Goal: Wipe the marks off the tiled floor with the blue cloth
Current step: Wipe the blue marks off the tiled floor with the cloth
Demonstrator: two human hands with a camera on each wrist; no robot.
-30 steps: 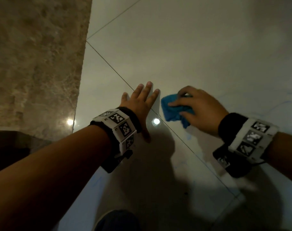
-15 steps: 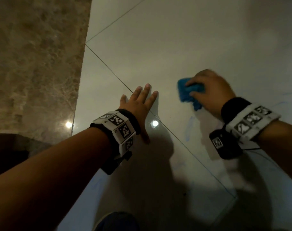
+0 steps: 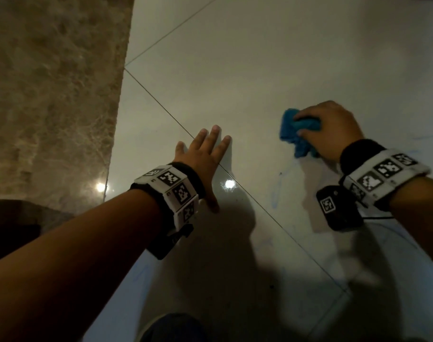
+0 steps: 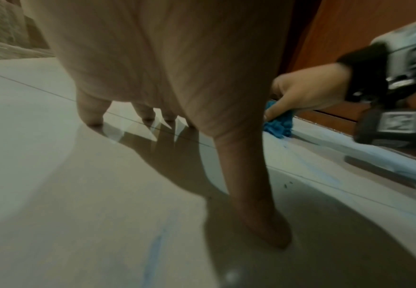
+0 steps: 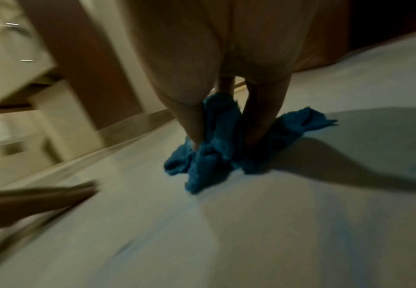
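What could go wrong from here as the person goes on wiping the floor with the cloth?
1. The cloth is bunched in the right hand, so it may miss or smear the blue marks.
2. The left hand is braced flat on glossy floor and could slip.

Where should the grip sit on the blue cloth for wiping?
On the bunched middle of the blue cloth, from above, as the right hand grips it now: its loose corners trail flat on the tiled floor, so only the raised folds offer purchase.
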